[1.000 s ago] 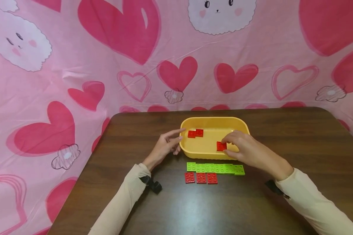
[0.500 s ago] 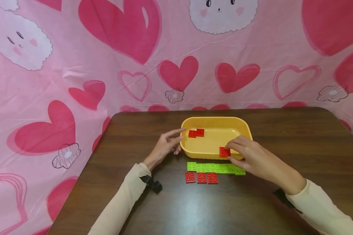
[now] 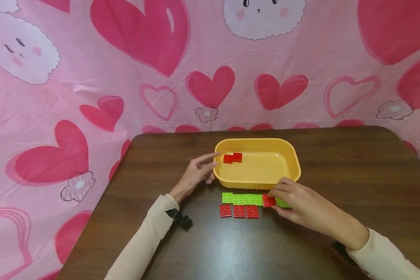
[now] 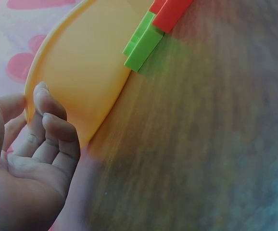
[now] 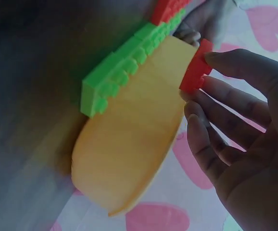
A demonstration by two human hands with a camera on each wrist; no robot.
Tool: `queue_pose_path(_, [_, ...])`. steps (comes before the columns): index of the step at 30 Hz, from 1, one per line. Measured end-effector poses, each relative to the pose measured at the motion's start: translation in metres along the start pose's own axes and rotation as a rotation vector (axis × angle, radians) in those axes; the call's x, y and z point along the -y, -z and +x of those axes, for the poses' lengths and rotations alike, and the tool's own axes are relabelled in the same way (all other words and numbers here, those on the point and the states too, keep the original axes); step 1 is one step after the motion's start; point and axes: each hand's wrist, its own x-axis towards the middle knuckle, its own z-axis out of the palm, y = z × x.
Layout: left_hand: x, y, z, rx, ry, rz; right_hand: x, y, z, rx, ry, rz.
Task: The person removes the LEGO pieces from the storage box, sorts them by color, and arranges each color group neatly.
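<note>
My right hand [image 3: 302, 204] pinches a small red toy brick [image 3: 267, 201] between thumb and fingertips. In the right wrist view the pinched red brick [image 5: 195, 67] is seen edge-on, with the other fingers loosely bent below. From the head view it overlaps the right part of a row of lime-green bricks [image 3: 238, 199], which runs along the front of the yellow tub [image 3: 262, 167]. Three red bricks [image 3: 239, 211] lie side by side just in front of that row. My left hand [image 3: 194, 174] touches the tub's left rim, its upper fingers reaching out over it.
Two more red bricks [image 3: 232, 158] sit inside the tub at its left end. Everything rests on a dark wood-grain table [image 3: 161, 155]. Behind it hangs a pink cloth [image 3: 133, 66] printed with hearts.
My right hand has lifted the red brick out of the tub and brought it over the front rim to the green row. The left hand stays at the tub.
</note>
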Motion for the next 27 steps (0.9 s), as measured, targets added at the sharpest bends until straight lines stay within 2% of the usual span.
queue_pose_path(8, [0.005, -0.003, -0.005, -0.010, 0.013, -0.024, 0.007, -0.016, -0.002, 0.037, 0.109, -0.074])
queue_pose_path(19, [0.002, -0.002, -0.001, -0.002, -0.006, -0.014, 0.014, -0.027, -0.001, 0.088, 0.083, -0.139])
queue_pose_path(27, [-0.001, 0.000, -0.001, 0.000, -0.001, 0.005, 0.020, -0.036, 0.005, 0.087, 0.079, -0.204])
